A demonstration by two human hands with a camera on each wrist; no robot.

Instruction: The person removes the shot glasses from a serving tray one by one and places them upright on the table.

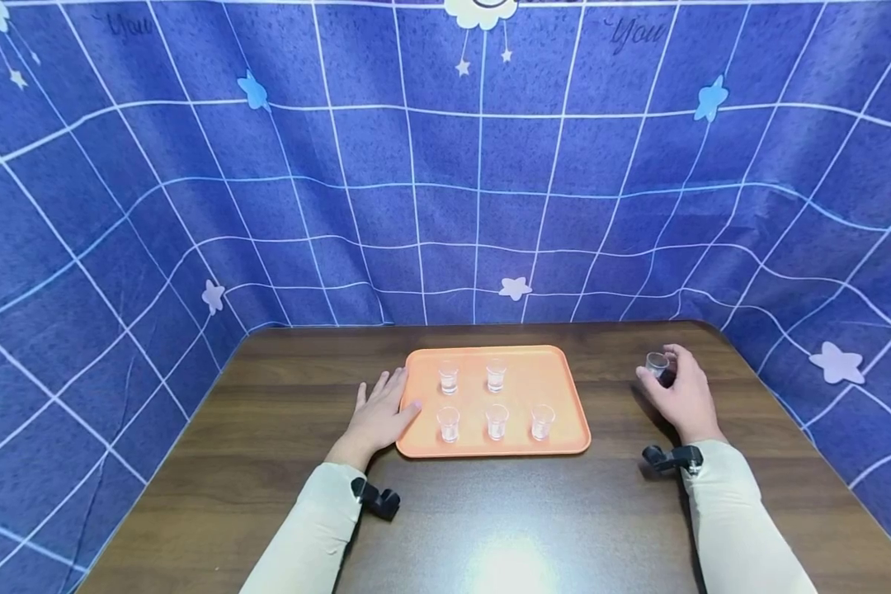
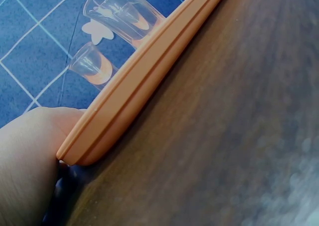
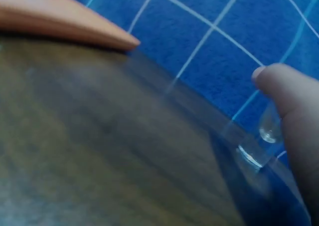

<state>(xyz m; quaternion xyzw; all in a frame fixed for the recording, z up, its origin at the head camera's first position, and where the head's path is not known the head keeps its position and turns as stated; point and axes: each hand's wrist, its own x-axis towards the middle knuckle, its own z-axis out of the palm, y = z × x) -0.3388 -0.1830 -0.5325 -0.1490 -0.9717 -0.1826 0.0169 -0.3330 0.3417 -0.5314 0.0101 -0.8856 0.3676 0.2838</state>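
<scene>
My left hand point(image 1: 379, 415) rests at the left side of an orange tray point(image 1: 520, 363), fingers spread along its edge and thumb over the rim. In the left wrist view the tray's side point(image 2: 129, 94) runs close by that hand. Clear shot glasses stand upright on the tray: two behind, such as this shot glass point(image 1: 449, 378), and three in front, including another shot glass point(image 1: 542, 422). Well right of the tray, my right hand point(image 1: 686, 398) holds a separate shot glass point(image 1: 657, 364) between thumb and fingers. The right wrist view shows this glass point(image 3: 269, 127) partly hidden behind the thumb.
The brown wooden table point(image 1: 282, 495) carries the tray near its back edge. Behind it and at both sides hangs a blue curtain point(image 1: 445, 214) with white grid lines and stars. Each wrist wears a small black camera, such as the left camera point(image 1: 377, 499).
</scene>
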